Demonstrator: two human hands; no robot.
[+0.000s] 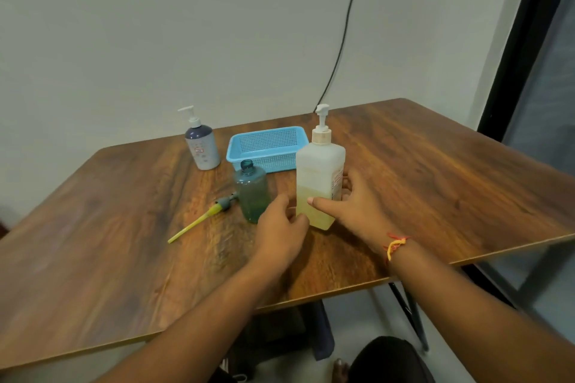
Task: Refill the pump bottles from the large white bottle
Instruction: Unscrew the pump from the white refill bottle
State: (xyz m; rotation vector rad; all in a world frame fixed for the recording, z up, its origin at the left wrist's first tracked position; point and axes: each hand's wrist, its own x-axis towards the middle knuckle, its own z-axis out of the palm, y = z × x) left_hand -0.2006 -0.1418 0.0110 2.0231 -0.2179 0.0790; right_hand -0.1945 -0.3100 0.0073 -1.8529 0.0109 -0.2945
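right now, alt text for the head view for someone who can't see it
The right hand grips a large white bottle, partly full, on a wooden table; the left hand is by its base. An uncapped teal bottle stands beside it.

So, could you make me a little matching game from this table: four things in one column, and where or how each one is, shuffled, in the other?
Things:
1. large white bottle
2. teal bottle
3. loose pump
4. blue basket

Place or state:
A. lying flat on the table
B. held by the right hand
C. upright, neck open, no pump
D. behind the teal bottle

Pairs: 1-B, 2-C, 3-A, 4-D
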